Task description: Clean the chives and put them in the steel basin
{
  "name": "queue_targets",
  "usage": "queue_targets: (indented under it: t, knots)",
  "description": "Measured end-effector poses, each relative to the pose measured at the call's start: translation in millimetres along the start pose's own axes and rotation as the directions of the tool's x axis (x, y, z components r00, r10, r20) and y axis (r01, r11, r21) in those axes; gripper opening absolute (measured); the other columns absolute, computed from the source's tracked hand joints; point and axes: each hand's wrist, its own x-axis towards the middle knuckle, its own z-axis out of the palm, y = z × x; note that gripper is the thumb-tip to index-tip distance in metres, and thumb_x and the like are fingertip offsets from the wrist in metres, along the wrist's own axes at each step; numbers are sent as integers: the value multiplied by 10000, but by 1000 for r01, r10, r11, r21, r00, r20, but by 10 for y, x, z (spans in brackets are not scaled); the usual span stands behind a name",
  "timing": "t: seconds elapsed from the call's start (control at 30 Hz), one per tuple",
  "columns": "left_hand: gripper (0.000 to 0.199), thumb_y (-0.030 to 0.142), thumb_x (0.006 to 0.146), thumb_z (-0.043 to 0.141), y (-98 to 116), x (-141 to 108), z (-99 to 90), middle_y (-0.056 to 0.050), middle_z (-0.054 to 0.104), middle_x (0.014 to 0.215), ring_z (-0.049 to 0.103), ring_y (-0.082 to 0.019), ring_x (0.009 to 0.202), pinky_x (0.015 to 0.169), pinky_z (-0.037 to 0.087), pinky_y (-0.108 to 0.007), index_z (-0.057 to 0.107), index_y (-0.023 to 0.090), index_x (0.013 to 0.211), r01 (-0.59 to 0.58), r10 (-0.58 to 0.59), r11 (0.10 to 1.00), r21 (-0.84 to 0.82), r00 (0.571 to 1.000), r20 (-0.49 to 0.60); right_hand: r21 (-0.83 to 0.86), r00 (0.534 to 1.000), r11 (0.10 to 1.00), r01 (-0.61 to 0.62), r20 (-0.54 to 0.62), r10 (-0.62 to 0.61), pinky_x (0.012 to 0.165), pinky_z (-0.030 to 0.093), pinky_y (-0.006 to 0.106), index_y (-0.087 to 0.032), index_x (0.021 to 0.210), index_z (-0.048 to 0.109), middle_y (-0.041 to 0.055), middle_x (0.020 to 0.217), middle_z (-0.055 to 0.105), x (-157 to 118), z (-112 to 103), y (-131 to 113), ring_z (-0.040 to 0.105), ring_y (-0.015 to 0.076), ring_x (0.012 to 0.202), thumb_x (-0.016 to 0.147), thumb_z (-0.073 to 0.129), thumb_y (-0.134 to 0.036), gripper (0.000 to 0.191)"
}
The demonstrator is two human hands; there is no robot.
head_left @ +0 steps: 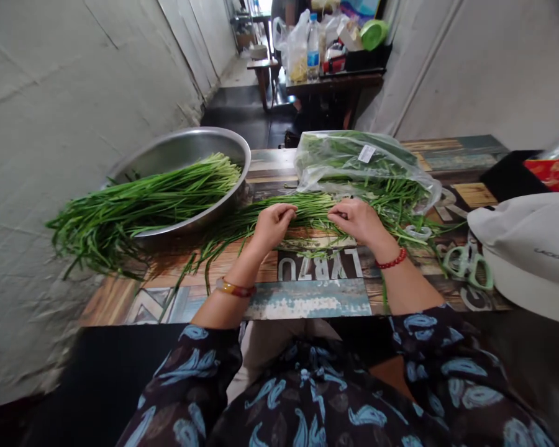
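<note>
A loose pile of garlic chives (pixel 307 203) lies across the table in front of me, pale ends to the right. My left hand (pixel 274 225) is closed in a pinch over the middle of the pile, its fingertips at the stalks. Near the pale ends, my right hand (pixel 356 220) is pinched as well; whatever is between its fingers is too small to make out. To the left, a steel basin (pixel 177 139) holds a thick bunch of chives (pixel 168 195), leaves hanging over its rim. Behind my right hand lies a clear plastic bag (pixel 368 152) with more chives in it.
Green-handled scissors (pixel 470 267) and a pale cap (pixel 531 236) lie at the right. A dark box (pixel 512 177) with a red packet (pixel 556 164) stands behind them. Beyond is another table (pixel 335 84) with bags and a water bottle (pixel 313 49). A wall (pixel 74 112) borders the left.
</note>
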Motion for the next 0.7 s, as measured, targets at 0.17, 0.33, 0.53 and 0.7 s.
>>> queue_targets:
  t: [0.17, 0.33, 0.53, 0.7]
  knots:
    - [206, 308, 833, 643, 83, -79, 45, -27, 692, 713, 579, -96, 577, 567, 450, -198, 759, 150, 897, 123, -133, 932, -340, 991, -6, -152, 996, 986, 69, 66, -60, 806, 384, 361, -194, 872, 753, 101, 891, 687, -33, 6, -26, 571, 234, 857, 885, 657, -278, 128]
    - [222, 349, 836, 662, 67, -113, -49, -14, 663, 680, 544, -79, 532, 510, 409, -184, 763, 159, 892, 171, -203, 902, -397, 978, -38, -135, 997, 989, 60, 59, -53, 838, 392, 386, -184, 847, 728, 105, 912, 683, -26, -52, -80, 579, 247, 899, 890, 623, -224, 120]
    - [208, 356, 835, 677, 92, -98, -110, -13, 655, 684, 538, -91, 581, 540, 410, -193, 767, 172, 871, 125, -207, 902, -413, 965, -159, 532, 991, 838, -118, 8, 134, 690, 456, 318, -202, 851, 705, 42, 839, 673, -30, -127, -159, 590, 176, 762, 851, 666, -327, 131]
    - [208, 343, 858, 655, 32, -103, -129, -21, 655, 730, 543, -108, 653, 611, 417, -213, 769, 172, 894, 72, -160, 924, -376, 965, -209, 742, 977, 652, -157, 20, 212, 668, 471, 319, -224, 794, 720, 41, 815, 660, -54, -117, -187, 597, 188, 794, 762, 764, -417, 200]
